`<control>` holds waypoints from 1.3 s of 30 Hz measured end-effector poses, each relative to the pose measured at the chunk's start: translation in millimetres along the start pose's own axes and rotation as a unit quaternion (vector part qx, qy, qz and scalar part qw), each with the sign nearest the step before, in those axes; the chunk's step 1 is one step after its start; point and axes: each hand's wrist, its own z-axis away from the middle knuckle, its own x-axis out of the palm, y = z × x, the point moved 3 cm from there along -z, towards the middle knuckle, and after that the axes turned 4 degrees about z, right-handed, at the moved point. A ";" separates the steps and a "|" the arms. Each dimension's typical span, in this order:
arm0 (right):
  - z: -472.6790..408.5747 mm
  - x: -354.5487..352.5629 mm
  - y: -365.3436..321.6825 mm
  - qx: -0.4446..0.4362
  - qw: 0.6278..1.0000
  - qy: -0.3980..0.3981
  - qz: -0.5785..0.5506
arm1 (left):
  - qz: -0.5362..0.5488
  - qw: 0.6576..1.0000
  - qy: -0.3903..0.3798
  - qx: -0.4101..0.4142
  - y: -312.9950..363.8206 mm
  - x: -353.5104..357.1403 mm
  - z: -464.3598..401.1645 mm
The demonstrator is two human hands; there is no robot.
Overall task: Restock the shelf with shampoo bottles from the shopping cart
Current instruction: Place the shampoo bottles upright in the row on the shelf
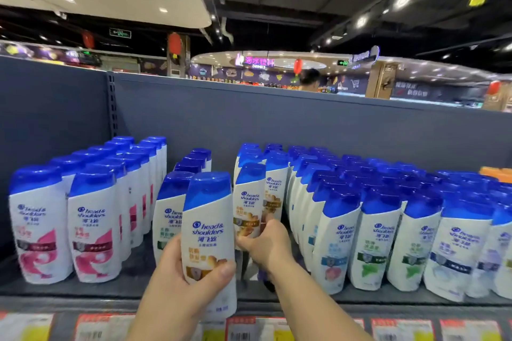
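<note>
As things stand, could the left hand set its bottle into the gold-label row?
Probably not yet: the right hand is gripping the front gold-label bottle there, blocking the slot the left hand needs for its bottle.

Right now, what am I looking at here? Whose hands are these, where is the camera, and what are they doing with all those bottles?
No machine here: a person wears a camera on the head, so this one picture looks forward and down at their own two hands. The left hand holds a white shampoo bottle with a blue cap and a gold label, in front of the shelf. The right hand grips a matching gold bottle already among the rows. Pink-label bottles stand to the left, and blue- and green-label bottles to the right. Price tags line the shelf edge below.
</note>
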 end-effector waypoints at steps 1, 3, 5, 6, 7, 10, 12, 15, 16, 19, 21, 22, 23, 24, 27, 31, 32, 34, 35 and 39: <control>-1.2 -2.3 -1.6 0.003 1.000 0.000 -0.002 | -0.007 1.000 -0.004 -0.003 0.4 1.0 1.5; -7.0 -4.7 -2.0 0.004 1.000 -0.005 0.001 | -0.020 1.000 -0.013 -0.013 0.7 2.4 3.9; -11.7 -5.8 -3.7 0.005 1.000 -0.002 0.002 | -0.034 0.999 -0.020 -0.022 2.6 3.3 4.5; -14.7 -5.0 -4.0 0.008 1.000 0.000 0.002 | -0.041 0.999 -0.025 -0.026 3.0 3.0 3.5; -17.8 -3.4 -3.7 0.011 1.000 0.001 0.000 | -0.046 0.998 -0.028 -0.030 3.0 2.7 2.2; -22.3 0.3 -7.2 0.021 1.000 0.001 0.006 | -0.050 0.997 -0.033 -0.045 0.6 0.8 -2.4; -24.4 1.9 -8.5 0.027 1.000 0.007 0.008 | -0.051 0.997 -0.042 -0.047 -0.4 1.5 -4.7; -17.4 -0.1 -15.4 0.032 0.999 -0.002 0.003 | -0.039 0.997 -0.050 -0.048 -2.2 4.3 -7.4; -8.3 -3.6 -20.6 0.025 1.000 -0.004 -0.001 | -0.035 0.997 -0.053 -0.048 -5.6 4.7 -8.3; 36.4 -38.7 -55.1 -0.072 0.994 0.087 -0.005 | -0.032 0.996 -0.069 -0.043 -11.7 7.7 -11.9; 70.2 -84.0 -109.6 -0.217 0.958 0.189 0.010 | -0.026 0.996 -0.066 -0.047 -19.6 13.0 -18.4; 75.4 -105.4 -136.9 -0.277 0.936 0.211 0.044 | -0.021 0.996 -0.064 -0.052 -23.7 17.3 -22.7; 70.0 -120.6 -158.9 -0.305 0.923 0.214 0.097 | -0.015 0.996 -0.067 -0.058 -25.9 22.6 -27.2; 55.9 -130.9 -177.5 -0.310 0.912 0.201 0.177 | -0.007 0.995 -0.073 -0.063 -27.2 28.8 -31.8; -12.2 -139.3 -190.4 -0.238 0.839 0.093 0.481 | 0.009 0.992 -0.096 -0.081 -33.1 46.2 -44.5; -63.8 -127.4 -152.1 -0.169 0.784 -0.098 0.589 | 0.011 0.992 -0.088 -0.093 -38.3 46.1 -54.0; -71.1 -123.6 -144.1 -0.166 0.779 -0.114 0.594 | 0.002 0.992 -0.087 -0.090 -37.5 44.4 -54.5; -82.7 -118.4 -137.4 -0.178 0.767 -0.106 0.608 | -0.029 0.992 -0.091 -0.077 -36.5 41.4 -55.5; -87.5 -117.5 -136.6 -0.185 0.765 -0.100 0.608 | -0.048 0.992 -0.094 -0.068 -35.9 40.5 -55.4; -95.2 -119.6 -138.8 -0.210 0.784 -0.113 0.574 | -0.126 0.986 -0.102 -0.036 -34.7 40.8 -56.7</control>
